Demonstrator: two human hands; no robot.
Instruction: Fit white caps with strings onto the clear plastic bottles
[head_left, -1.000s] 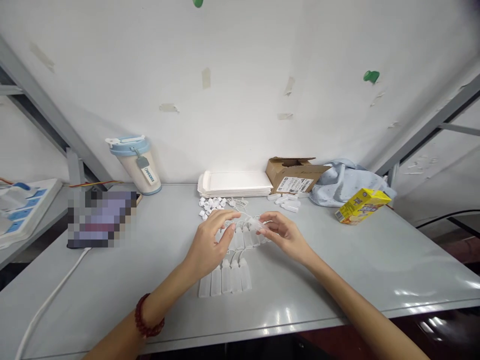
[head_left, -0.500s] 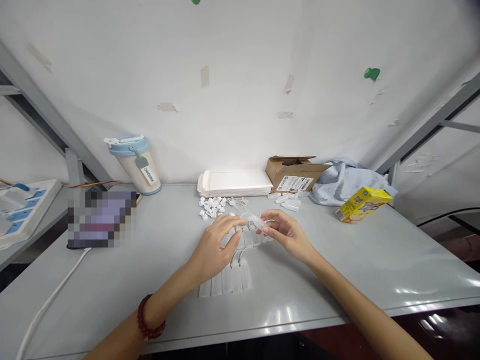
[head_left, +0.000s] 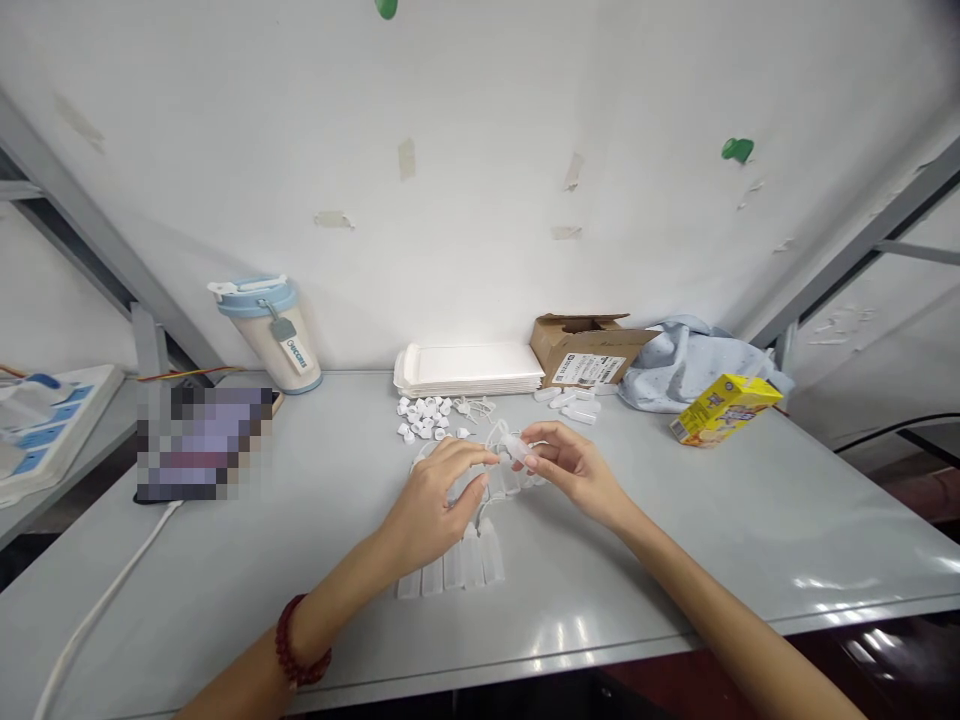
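Observation:
My right hand (head_left: 574,468) pinches a small translucent plastic tube (head_left: 516,447) between thumb and fingers; a thin white cord loop (head_left: 495,430) shows at its end. Just left of it is my left hand (head_left: 442,495), thumb apart from the stretched fingers, nothing visible between them. Its fingertips are close to the tube; I cannot tell whether they touch. Beneath the hands lie more tubes with cord loops, partly hidden. In a front row, several tubes (head_left: 471,558) lie side by side. White caps (head_left: 426,415) are piled behind, beside loose white cords (head_left: 476,407).
Several loose tubes (head_left: 581,411) lie before an open cardboard box (head_left: 589,355). Stacked white trays (head_left: 472,368) stand against the wall. A tumbler (head_left: 274,335) and a phone (head_left: 214,440) with a cable are at left. Blue cloth (head_left: 690,360) and a yellow drink carton (head_left: 724,410) are at right.
The tube in my right hand has tilted slightly more upright, and its cord loop stands out more. My left hand has shifted slightly right, with thumb and fingertips nearer the tube.

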